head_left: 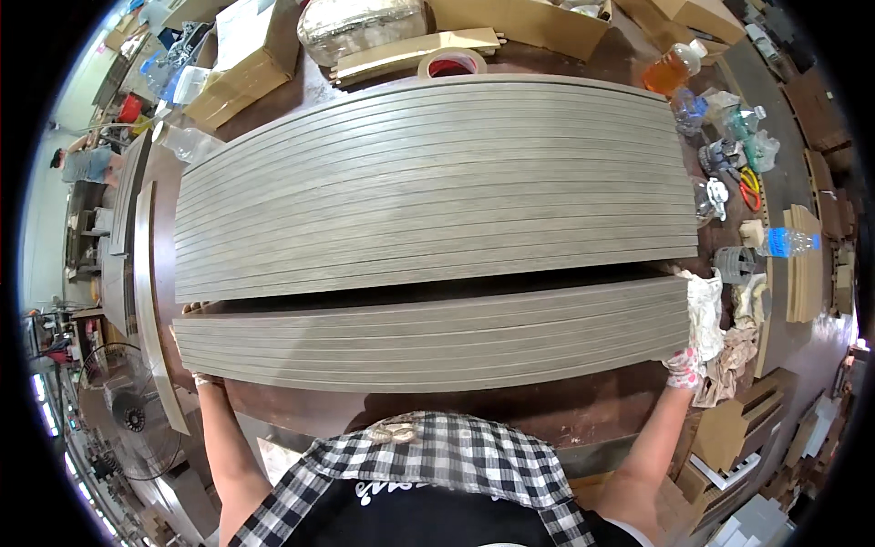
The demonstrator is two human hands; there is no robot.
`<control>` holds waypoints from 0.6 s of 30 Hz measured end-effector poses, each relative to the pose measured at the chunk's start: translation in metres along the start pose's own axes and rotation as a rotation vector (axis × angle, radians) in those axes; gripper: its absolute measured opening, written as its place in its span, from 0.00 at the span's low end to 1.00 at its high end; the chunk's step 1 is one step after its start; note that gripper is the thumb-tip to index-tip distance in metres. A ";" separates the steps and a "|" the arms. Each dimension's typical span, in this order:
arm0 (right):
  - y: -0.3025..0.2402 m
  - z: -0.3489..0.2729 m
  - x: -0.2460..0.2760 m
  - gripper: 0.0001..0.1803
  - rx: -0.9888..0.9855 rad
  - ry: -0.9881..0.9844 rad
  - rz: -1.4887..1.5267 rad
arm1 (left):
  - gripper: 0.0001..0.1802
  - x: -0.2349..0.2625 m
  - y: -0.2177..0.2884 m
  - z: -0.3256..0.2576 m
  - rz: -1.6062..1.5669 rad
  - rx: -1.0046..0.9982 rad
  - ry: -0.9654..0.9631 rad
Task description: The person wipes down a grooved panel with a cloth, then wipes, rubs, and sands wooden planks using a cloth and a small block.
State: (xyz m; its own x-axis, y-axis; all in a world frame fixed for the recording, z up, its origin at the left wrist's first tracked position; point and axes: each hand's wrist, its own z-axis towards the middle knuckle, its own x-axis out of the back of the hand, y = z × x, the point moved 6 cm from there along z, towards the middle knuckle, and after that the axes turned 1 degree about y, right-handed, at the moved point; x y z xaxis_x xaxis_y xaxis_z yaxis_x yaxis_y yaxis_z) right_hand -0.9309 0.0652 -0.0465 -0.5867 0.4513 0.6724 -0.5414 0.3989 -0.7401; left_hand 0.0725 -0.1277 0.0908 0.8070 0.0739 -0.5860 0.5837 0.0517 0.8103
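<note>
Two groups of long grey slats lie side by side on a dark brown table [583, 412], with a dark gap between them. The wide far group [428, 182] holds many slats packed edge to edge. A narrower near bundle of grey slats [428, 342] spans the space in front of me. At its left end is my left hand [206, 378], closed against the lower corner, its fingers mostly hidden beneath the slats. My right hand [682, 367], in a white glove with pink-red spots, grips the bundle's right end; its fingertips are partly hidden.
Behind the slats are a tape roll [453, 64], wood strips and open cardboard boxes [519, 25]. Along the right side lie bottles [788, 242], orange-handled pliers [749, 189] and crumpled cloths [725, 360]. A clear bottle [187, 142] touches the far left corner. A fan [133, 415] stands left.
</note>
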 end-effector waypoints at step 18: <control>-0.148 -0.028 -0.027 0.38 -0.096 0.020 0.386 | 0.22 -0.004 0.020 -0.003 0.925 0.069 0.470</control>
State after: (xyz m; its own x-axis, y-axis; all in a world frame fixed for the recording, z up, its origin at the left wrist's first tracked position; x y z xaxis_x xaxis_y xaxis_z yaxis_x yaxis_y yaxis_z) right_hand -0.8180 0.0157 0.0445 -0.7237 0.5979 0.3447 -0.2242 0.2687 -0.9368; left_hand 0.0811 -0.1239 0.1096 0.8341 0.4376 0.3359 -0.2293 -0.2789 0.9325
